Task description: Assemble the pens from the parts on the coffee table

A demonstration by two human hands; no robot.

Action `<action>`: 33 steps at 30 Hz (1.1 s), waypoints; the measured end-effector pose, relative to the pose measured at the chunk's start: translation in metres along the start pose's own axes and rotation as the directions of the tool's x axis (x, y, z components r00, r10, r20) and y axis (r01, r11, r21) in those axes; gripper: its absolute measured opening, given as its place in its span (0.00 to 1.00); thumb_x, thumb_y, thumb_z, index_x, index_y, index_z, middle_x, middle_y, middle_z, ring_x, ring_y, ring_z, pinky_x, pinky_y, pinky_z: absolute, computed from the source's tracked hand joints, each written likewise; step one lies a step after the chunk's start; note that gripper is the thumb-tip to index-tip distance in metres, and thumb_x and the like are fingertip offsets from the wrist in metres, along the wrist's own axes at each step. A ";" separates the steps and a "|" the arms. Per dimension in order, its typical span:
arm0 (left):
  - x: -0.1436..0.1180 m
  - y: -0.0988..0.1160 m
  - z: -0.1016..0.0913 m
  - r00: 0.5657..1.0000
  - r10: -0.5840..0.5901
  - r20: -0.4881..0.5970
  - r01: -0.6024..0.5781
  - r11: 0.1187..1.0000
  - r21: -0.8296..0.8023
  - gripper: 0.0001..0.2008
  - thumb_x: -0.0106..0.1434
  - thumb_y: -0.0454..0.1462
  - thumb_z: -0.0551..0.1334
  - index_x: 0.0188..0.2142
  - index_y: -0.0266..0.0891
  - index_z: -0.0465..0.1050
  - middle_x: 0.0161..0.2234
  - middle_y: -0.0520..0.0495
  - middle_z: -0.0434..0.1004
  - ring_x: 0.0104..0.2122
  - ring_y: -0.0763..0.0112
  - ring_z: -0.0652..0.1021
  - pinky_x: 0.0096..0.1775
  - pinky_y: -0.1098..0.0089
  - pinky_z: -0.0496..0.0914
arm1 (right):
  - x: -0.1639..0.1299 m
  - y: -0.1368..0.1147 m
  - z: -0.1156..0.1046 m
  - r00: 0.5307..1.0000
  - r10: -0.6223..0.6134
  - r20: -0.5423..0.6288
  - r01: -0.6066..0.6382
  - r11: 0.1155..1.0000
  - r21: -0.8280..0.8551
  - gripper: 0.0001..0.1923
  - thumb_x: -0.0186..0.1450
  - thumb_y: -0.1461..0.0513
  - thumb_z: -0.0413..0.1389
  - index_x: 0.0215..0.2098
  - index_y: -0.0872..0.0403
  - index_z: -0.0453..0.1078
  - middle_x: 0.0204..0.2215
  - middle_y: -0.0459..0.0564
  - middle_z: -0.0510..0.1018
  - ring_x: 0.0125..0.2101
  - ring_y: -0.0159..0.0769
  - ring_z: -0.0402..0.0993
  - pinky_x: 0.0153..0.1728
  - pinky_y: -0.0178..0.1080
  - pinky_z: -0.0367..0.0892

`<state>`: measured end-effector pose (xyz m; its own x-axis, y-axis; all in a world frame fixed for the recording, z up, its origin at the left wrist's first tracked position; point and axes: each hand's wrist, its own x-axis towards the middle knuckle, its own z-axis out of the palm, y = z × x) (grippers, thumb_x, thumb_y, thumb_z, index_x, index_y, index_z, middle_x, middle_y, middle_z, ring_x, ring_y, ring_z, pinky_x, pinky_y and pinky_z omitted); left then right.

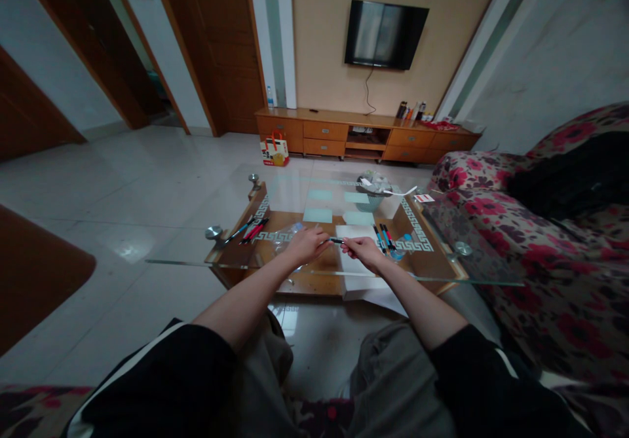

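My left hand (pixel 305 244) and my right hand (pixel 362 249) meet over the near part of a glass coffee table (pixel 196 262). Between them they pinch a short dark pen (pixel 337 240), held level, one end in each hand. Under my right hand lies a white sheet of paper (pixel 354 232). Several pens (pixel 384 237) lie just right of the paper, and another bunch of red and dark pens (pixel 250 230) lies at the table's left side.
Pale green sticky notes (pixel 318 215) lie farther back on the glass, near a small basket (pixel 371 189) of scraps. A floral sofa (pixel 540 241) flanks the right. A wooden TV cabinet (pixel 363 135), a wall TV and a red bag (pixel 275 150) stand beyond.
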<state>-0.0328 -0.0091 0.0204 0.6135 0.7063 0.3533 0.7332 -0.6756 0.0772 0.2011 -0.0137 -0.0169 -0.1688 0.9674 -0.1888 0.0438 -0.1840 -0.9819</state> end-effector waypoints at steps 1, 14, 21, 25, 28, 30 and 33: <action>0.000 0.000 0.000 1.000 0.000 0.002 0.000 1.000 0.003 0.19 0.73 0.48 0.50 0.42 0.44 0.77 0.36 0.46 0.75 0.34 0.66 0.75 0.38 0.66 0.62 | 0.000 0.000 0.000 1.000 -0.004 0.004 0.004 1.000 -0.002 0.22 0.58 0.46 0.65 0.29 0.59 0.78 0.25 0.52 0.79 0.21 0.27 0.66 0.21 0.31 0.59; -0.001 -0.001 0.001 1.000 0.001 -0.006 -0.001 1.000 0.011 0.19 0.73 0.48 0.51 0.39 0.42 0.76 0.35 0.46 0.75 0.34 0.67 0.74 0.37 0.67 0.62 | -0.010 -0.013 0.001 0.995 -0.097 0.000 0.096 0.983 -0.157 0.21 0.55 0.47 0.66 0.27 0.58 0.78 0.21 0.47 0.74 0.21 0.28 0.63 0.22 0.33 0.57; -0.003 -0.002 0.002 1.000 0.002 0.006 -0.002 1.000 0.007 0.18 0.72 0.48 0.52 0.38 0.42 0.76 0.35 0.46 0.75 0.33 0.67 0.75 0.35 0.67 0.62 | -0.010 -0.011 0.001 0.992 -0.130 -0.006 0.127 0.979 -0.160 0.20 0.51 0.52 0.69 0.34 0.59 0.79 0.22 0.45 0.74 0.22 0.28 0.63 0.23 0.33 0.57; -0.003 -0.003 0.002 1.000 0.000 0.021 0.000 1.000 -0.020 0.18 0.72 0.48 0.51 0.38 0.42 0.76 0.35 0.46 0.76 0.33 0.67 0.75 0.34 0.67 0.62 | -0.012 -0.014 0.004 0.992 -0.123 -0.017 0.120 0.985 -0.122 0.21 0.48 0.54 0.70 0.36 0.57 0.76 0.26 0.46 0.76 0.23 0.28 0.65 0.23 0.32 0.59; -0.003 -0.003 0.001 1.000 -0.005 0.025 0.006 1.000 -0.024 0.19 0.73 0.48 0.51 0.38 0.42 0.76 0.36 0.46 0.76 0.33 0.66 0.76 0.35 0.67 0.63 | -0.016 -0.018 0.007 0.994 -0.103 -0.032 0.099 0.990 -0.102 0.25 0.47 0.56 0.71 0.41 0.56 0.75 0.33 0.48 0.78 0.24 0.28 0.68 0.22 0.31 0.61; -0.004 -0.003 0.000 1.000 -0.014 0.025 0.014 1.000 -0.020 0.18 0.73 0.48 0.51 0.38 0.42 0.75 0.36 0.45 0.76 0.34 0.66 0.76 0.35 0.67 0.63 | -0.017 -0.020 0.007 0.997 -0.067 -0.022 0.065 0.994 -0.093 0.23 0.51 0.53 0.69 0.42 0.55 0.74 0.34 0.50 0.78 0.25 0.28 0.69 0.21 0.31 0.61; -0.004 -0.003 -0.001 1.000 -0.013 0.020 0.014 1.000 -0.010 0.18 0.73 0.47 0.51 0.39 0.42 0.75 0.37 0.45 0.76 0.35 0.66 0.76 0.37 0.67 0.64 | -0.017 -0.021 0.007 1.000 0.003 0.006 -0.002 0.997 -0.074 0.21 0.61 0.46 0.61 0.33 0.57 0.73 0.28 0.51 0.77 0.22 0.29 0.67 0.18 0.30 0.59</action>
<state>-0.0378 -0.0099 0.0193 0.6093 0.7193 0.3336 0.7385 -0.6680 0.0917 0.1966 -0.0275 0.0068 -0.1746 0.9658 -0.1916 0.1170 -0.1729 -0.9780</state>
